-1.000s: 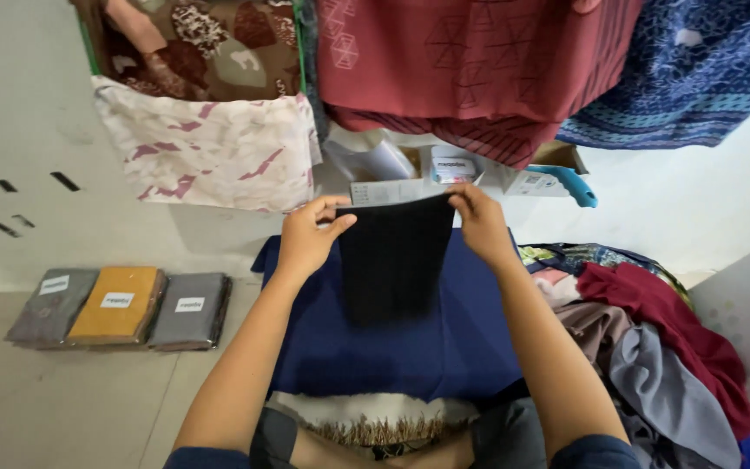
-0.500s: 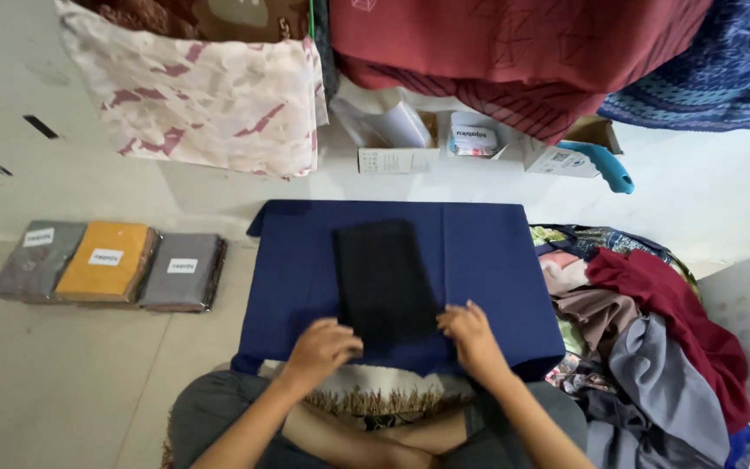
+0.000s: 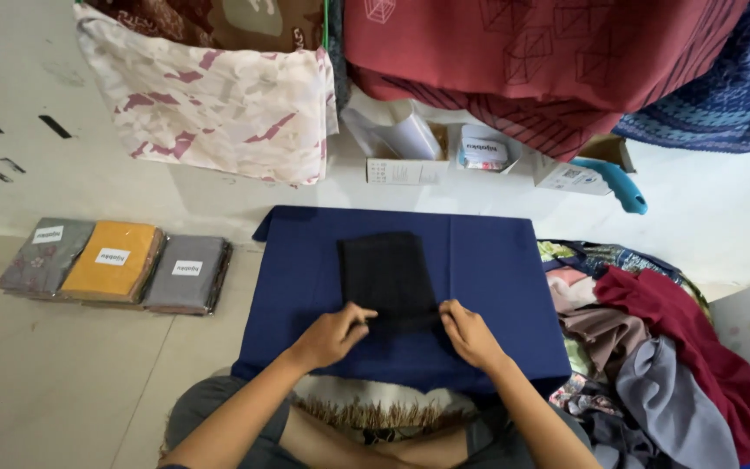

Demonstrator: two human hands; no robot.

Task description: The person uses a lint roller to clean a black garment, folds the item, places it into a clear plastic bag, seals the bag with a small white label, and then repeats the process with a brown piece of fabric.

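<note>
the left hand (image 3: 333,333) and the right hand (image 3: 470,333) both pinch the near edge of a folded black cloth (image 3: 390,276), fingers curled shut on the fabric at its two near corners, with the hem pulled taut between them. the black cloth lies flat in the middle of a navy blue cloth (image 3: 488,278) that is spread over the person's lap and the floor in front. far left on the floor sit three wrapped fabric packs side by side, a grey patterned pack (image 3: 45,256), an orange pack (image 3: 116,261) and a plain grey pack (image 3: 187,274), each touching the next. above them hangs a cream cloth with pink marks (image 3: 219,104). past the navy cloth, against the wall, stand small cardboard boxes (image 3: 405,161). a dark red patterned cloth (image 3: 531,61) hangs over them. to the right lies a heap of mixed clothes (image 3: 653,347), with a red garment on top, just beside the navy cloth.
</note>
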